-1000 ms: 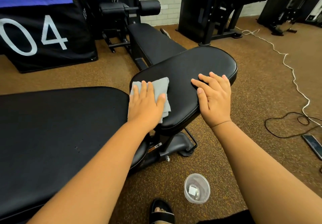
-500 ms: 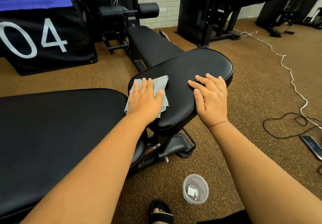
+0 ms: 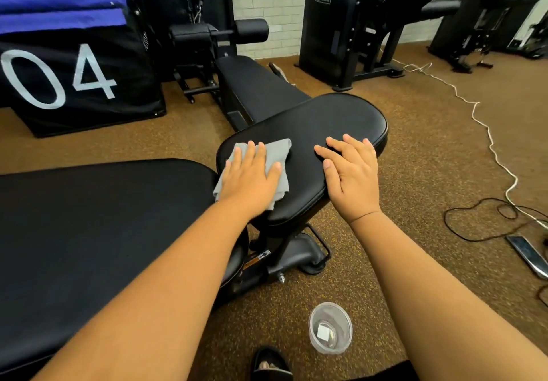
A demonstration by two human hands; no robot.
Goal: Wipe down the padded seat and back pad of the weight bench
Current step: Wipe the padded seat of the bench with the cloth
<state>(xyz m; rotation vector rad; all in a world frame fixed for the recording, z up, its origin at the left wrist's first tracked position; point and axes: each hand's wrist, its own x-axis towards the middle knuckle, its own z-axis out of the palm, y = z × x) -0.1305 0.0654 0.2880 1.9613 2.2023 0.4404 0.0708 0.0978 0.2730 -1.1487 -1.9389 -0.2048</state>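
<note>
The black padded seat (image 3: 335, 119) of the weight bench fills the middle of the view, tilted up toward the far right. The long black back pad (image 3: 98, 217) lies to its left. A folded grey cloth (image 3: 280, 150) lies on the seat's left end. My left hand (image 3: 252, 176) presses flat on the cloth with straight fingers. My right hand (image 3: 353, 170) rests flat on the seat's near right part, fingers spread, holding nothing.
A clear plastic cup (image 3: 330, 331) stands on the brown floor near my foot (image 3: 271, 364). A phone (image 3: 529, 256) and black and white cables (image 3: 486, 131) lie at the right. Another bench (image 3: 255, 84), a black "04" box (image 3: 74, 84) and machines stand behind.
My left hand and the cloth have slid a little toward the seat's left end. The right hand stays flat on the seat. The view has shifted slightly.
</note>
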